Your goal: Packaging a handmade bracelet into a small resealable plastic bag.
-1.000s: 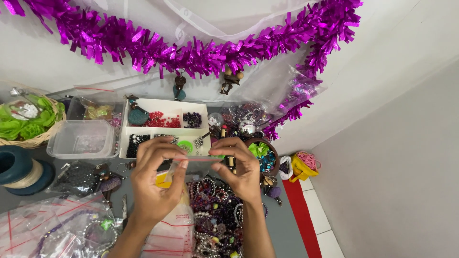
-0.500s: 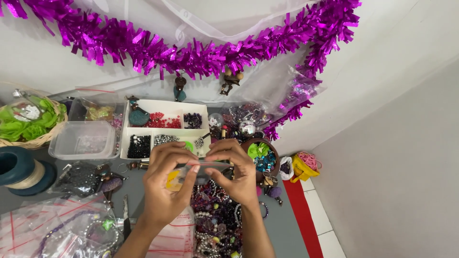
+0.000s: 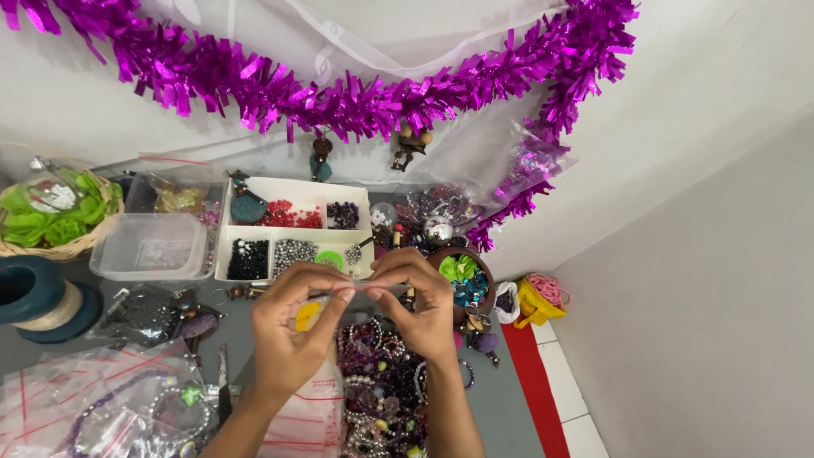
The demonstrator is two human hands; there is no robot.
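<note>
Small bag (image 3: pixel 360 288) between both grips

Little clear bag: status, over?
Left hand and right hand both pinch small clear bag at its top edge. Bead pile beneath. Nothing in the way.

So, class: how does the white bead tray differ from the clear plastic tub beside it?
The white tray is opaque and split into compartments; the clear tub is see-through and a single space. The tray lies open, showing red, purple, black and silver beads; the tub looks lidded and nearly empty. Both are rectangular and sit side by side above the hands.
</note>
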